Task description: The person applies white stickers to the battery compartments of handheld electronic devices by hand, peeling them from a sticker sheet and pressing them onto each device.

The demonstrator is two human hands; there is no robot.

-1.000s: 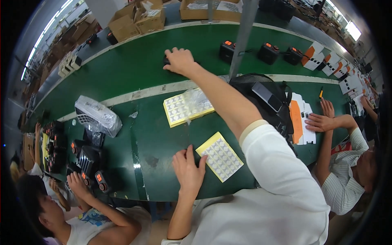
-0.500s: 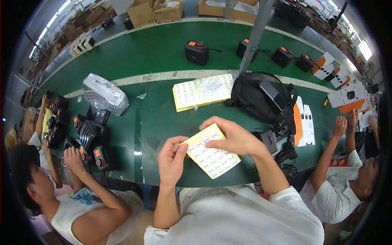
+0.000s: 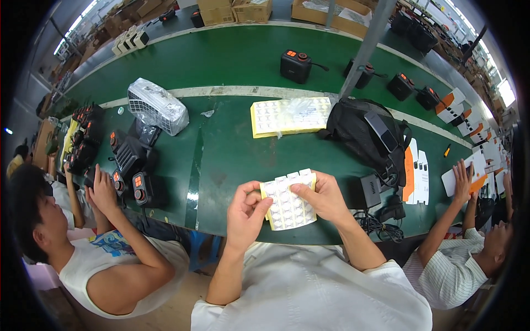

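Note:
A sheet of white stickers on yellow backing (image 3: 289,208) is held upright between my two hands, above the near edge of the green table. My left hand (image 3: 247,216) grips its left edge with thumb and fingers. On the right edge, my right hand (image 3: 323,197) has its thumb pressed on the front near the top, with the fingers behind and out of sight. White tabs stick up along the sheet's top edge. Farther back on the table lies a stack of similar sticker sheets (image 3: 264,118), partly covered by clear plastic.
A black backpack (image 3: 359,129) with a phone (image 3: 381,131) on it lies right of the stack, near a metal post (image 3: 364,52). A plastic-wrapped item (image 3: 157,107) lies left. Black devices (image 3: 149,189) stand by a co-worker; another co-worker handles a box (image 3: 465,179) at right.
The sheet has turned from a slant to nearly upright, and its top edge now shows raised tabs. My right hand has moved from its top to its right edge. The view has shifted.

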